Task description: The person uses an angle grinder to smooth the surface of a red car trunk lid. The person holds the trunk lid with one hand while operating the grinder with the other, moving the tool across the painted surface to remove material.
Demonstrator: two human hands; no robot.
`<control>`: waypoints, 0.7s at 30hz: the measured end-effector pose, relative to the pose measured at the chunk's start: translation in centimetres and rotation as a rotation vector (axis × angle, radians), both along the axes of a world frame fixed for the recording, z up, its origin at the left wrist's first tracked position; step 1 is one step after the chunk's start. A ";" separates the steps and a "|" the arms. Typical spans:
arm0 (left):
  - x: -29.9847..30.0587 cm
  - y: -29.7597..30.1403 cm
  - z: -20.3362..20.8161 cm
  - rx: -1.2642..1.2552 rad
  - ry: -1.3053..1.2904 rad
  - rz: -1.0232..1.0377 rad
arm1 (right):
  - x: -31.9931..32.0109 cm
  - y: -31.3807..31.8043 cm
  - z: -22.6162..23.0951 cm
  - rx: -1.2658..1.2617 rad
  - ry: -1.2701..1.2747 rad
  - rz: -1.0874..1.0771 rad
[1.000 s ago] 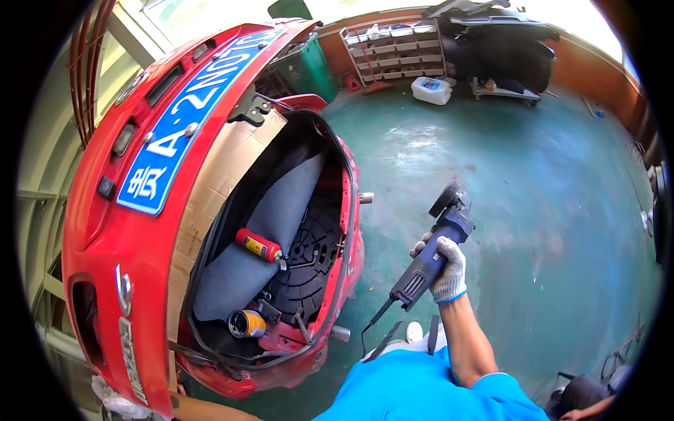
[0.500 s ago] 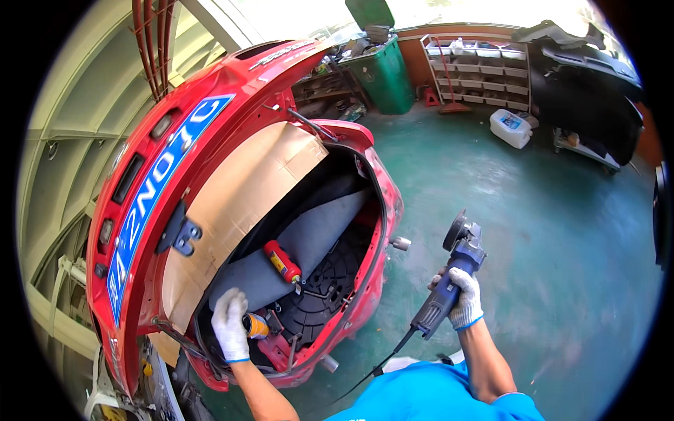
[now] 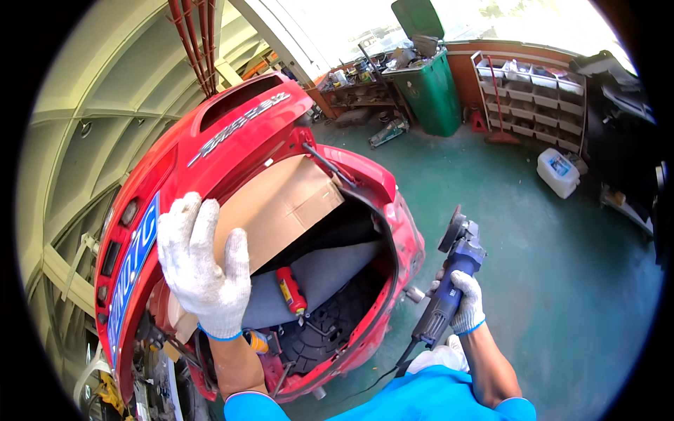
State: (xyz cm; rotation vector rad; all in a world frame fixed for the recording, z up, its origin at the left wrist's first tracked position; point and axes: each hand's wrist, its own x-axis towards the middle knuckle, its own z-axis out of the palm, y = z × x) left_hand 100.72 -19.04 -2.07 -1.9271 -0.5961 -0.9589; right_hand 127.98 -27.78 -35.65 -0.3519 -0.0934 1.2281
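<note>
In a white knit glove, my left hand (image 3: 207,270) is raised with the fingers stretched out, in front of the red trunk lid (image 3: 175,154). It holds nothing. My right hand (image 3: 467,300), gloved too, wraps round the body of a dark blue angle grinder (image 3: 448,291), whose disc end points away from me and whose cord trails down to the left. Inside the open trunk of the red car (image 3: 411,231) lie a red fire extinguisher (image 3: 291,289), grey lining (image 3: 337,270) and a yellow-orange can (image 3: 258,342), partly hidden by my left forearm. Brown cardboard (image 3: 281,203) spans the trunk opening's far side.
A green wheeled bin (image 3: 432,95) stands at the back. Right of it are a rack of pale trays (image 3: 537,98), a red-handled broom (image 3: 502,137) and a white jug (image 3: 559,172). Dark car parts (image 3: 618,133) stand along the right side.
My left hand has risen from beside the can inside the trunk to in front of the lid, its fingers now spread. The view has shifted; my right hand still holds the grinder.
</note>
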 end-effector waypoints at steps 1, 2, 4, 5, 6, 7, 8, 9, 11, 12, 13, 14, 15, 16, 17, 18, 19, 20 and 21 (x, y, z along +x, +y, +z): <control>1.5 1.5 0.3 0.077 0.015 0.049 | 1.7 1.1 0.7 -0.015 -0.025 0.025; 2.7 2.8 0.8 0.109 0.008 0.062 | 3.3 2.4 1.3 -0.030 -0.049 0.051; 5.1 4.5 1.6 0.159 0.006 0.100 | 6.2 4.6 2.4 -0.002 -0.009 0.079; 6.2 5.0 1.7 0.206 -0.009 0.170 | 8.0 5.6 3.3 0.009 0.006 0.089; 7.0 5.4 1.9 0.228 -0.028 0.225 | 9.1 6.8 3.6 0.024 0.037 0.105; 7.4 5.9 2.2 0.247 -0.026 0.268 | 10.4 8.5 3.2 0.034 0.059 0.103; 7.5 6.4 2.7 0.267 -0.023 0.312 | 11.7 8.8 3.3 0.010 0.067 0.134; 7.4 6.7 3.0 0.288 -0.005 0.358 | 13.2 9.8 2.9 0.019 0.055 0.132; 7.4 6.9 3.6 0.290 0.010 0.441 | 16.3 11.8 3.1 0.017 0.068 0.150; 7.3 7.0 3.8 0.286 0.011 0.485 | 17.9 12.8 3.6 0.040 0.056 0.160; 7.3 7.3 4.2 0.277 0.020 0.527 | 19.3 14.1 4.1 0.056 0.061 0.172; 8.2 7.6 4.5 0.256 0.028 0.538 | 20.8 15.5 4.5 0.072 0.068 0.185; 9.1 8.1 4.7 0.236 0.025 0.549 | 22.4 16.9 5.0 0.062 0.025 0.177; 10.2 8.6 5.1 0.221 0.020 0.558 | 24.0 18.3 5.7 0.071 0.015 0.188; 11.2 9.3 5.4 0.220 0.036 0.561 | 25.6 19.8 6.4 0.093 -0.005 0.204; 12.3 10.2 5.2 0.209 0.036 0.580 | 27.1 21.2 6.9 0.112 -0.027 0.219; 13.2 10.7 5.5 0.209 0.047 0.585 | 28.4 22.6 7.7 0.125 -0.047 0.234; 13.8 11.2 5.7 0.209 0.058 0.588 | 29.7 23.9 8.5 0.139 -0.067 0.247; 13.9 11.7 5.8 0.213 0.067 0.581 | 30.8 25.2 8.9 0.152 -0.073 0.262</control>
